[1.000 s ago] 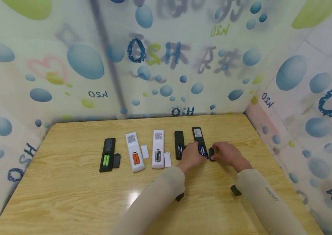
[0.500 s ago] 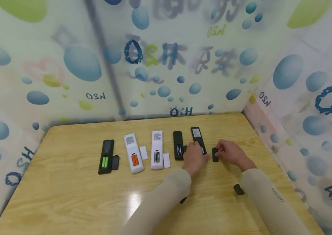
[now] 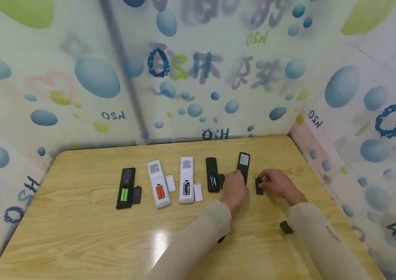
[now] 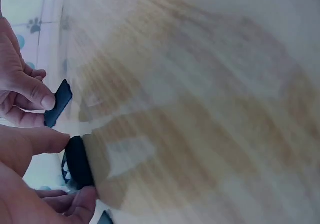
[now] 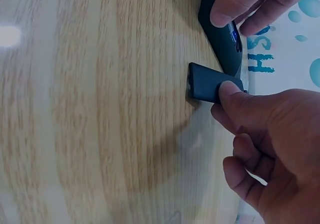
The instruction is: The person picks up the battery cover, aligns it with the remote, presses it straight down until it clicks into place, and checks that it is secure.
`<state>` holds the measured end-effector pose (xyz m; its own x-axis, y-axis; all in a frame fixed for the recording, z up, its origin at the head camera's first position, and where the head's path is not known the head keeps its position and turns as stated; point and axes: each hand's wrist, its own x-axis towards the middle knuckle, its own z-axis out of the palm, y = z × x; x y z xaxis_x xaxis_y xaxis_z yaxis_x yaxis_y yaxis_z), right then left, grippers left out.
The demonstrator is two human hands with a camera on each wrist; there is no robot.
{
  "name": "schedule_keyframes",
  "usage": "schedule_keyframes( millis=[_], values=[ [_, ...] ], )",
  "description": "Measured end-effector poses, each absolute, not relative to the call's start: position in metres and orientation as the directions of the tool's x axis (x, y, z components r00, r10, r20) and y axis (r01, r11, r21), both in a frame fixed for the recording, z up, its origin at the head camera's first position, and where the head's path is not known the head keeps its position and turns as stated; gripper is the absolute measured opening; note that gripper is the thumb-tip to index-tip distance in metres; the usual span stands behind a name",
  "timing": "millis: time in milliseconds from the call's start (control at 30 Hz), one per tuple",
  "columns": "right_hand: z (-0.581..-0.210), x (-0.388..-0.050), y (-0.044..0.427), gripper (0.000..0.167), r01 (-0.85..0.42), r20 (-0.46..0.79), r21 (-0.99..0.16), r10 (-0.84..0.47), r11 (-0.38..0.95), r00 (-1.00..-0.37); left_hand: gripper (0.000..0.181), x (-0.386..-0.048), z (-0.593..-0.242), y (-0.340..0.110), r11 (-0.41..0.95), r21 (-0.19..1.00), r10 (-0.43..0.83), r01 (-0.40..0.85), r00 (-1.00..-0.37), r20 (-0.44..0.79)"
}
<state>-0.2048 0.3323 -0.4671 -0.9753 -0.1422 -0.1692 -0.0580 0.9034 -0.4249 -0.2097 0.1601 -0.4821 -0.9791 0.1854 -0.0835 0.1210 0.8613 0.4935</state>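
My left hand (image 3: 235,190) grips the near end of the rightmost black remote control (image 3: 244,160), thumb and fingers on its opposite sides. It lies back up, a white label at its far end; the hand covers most of its near half. In the left wrist view, the end of this remote (image 4: 80,161) shows between thumb and fingers. Just to the right, my right hand (image 3: 279,183) pinches a small black battery cover (image 5: 207,83) between thumb and fingers. The cover is apart from the remote and held close to the wooden table (image 3: 89,233).
Left of my hands, a black remote (image 3: 212,165), two white remotes (image 3: 186,169) and another black remote (image 3: 128,177) lie with batteries exposed, each beside a loose cover (image 3: 198,192). Small dark pieces lie by the right sleeve (image 3: 286,227) and partly under the left sleeve (image 3: 221,238).
The far end of the rightmost remote has swung right in my left hand. My right hand has drawn the battery cover slightly right, away from the remote.
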Motion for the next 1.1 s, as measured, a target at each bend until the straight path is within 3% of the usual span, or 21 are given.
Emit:
schedule_keyframes(
  millis=[533,833,1100],
  values=[
    [-0.463,-0.195,0.343,0.007,-0.065,-0.09,-0.386,-0.108,0.92,-0.99,0.062,-0.203,-0.489,0.166,0.778,0.613,0.24,0.138,-0.967,-0.087],
    [-0.459,-0.192,0.348,0.008,-0.043,-0.105,-0.406,-0.094,0.913,-0.99,0.035,-0.204,-0.485,0.162,0.656,0.753,0.228,0.045,-0.963,-0.141],
    [-0.459,-0.192,0.349,0.008,-0.031,-0.117,-0.405,-0.086,0.914,-0.989,0.034,-0.205,-0.485,0.159,0.6,0.8,0.225,-0.001,-0.959,-0.17]
  ],
)
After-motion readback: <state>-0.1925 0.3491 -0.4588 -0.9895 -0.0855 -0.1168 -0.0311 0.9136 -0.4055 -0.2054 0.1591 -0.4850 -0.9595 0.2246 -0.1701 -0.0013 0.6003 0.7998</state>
